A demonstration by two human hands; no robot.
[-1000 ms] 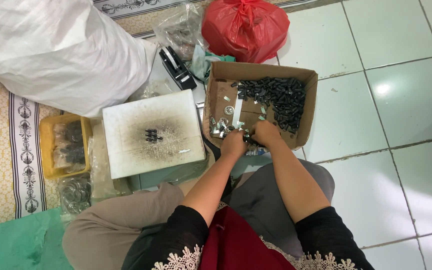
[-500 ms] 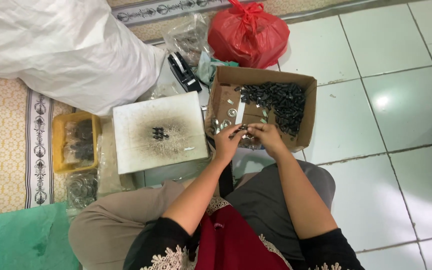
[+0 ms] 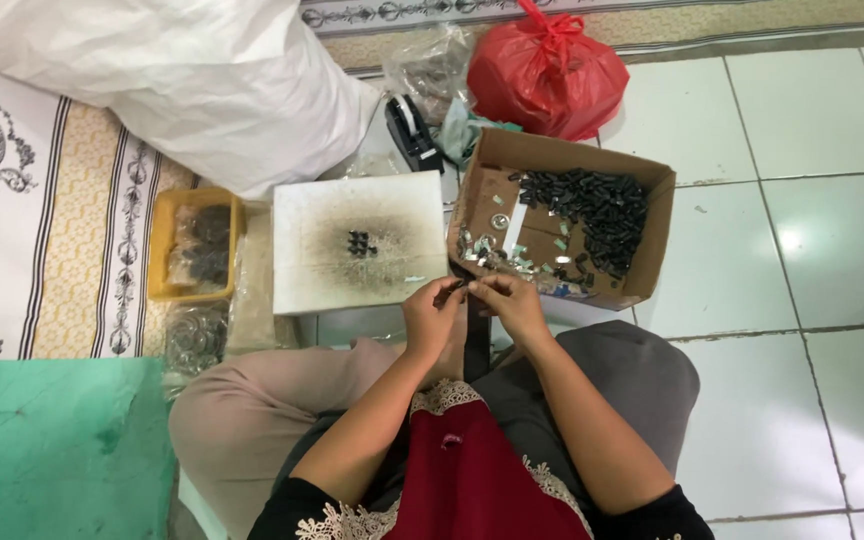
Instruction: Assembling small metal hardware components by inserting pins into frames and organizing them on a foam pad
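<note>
White tiled floor (image 3: 812,230) glares with light; patterned mat (image 3: 42,230) left; green sheet (image 3: 52,450) below it

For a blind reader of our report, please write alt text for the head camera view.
A person seated on a tiled floor holds a small dark part between the left hand and right hand, in front of a cardboard box of small black and silvery parts. A stained white board lies left of the box.

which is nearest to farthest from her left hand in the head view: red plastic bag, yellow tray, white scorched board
From the left hand:
1. White scorched square board, just ahead of it.
2. Yellow plastic tray, off to the left.
3. Red knotted plastic bag, far ahead, to the right.
</note>
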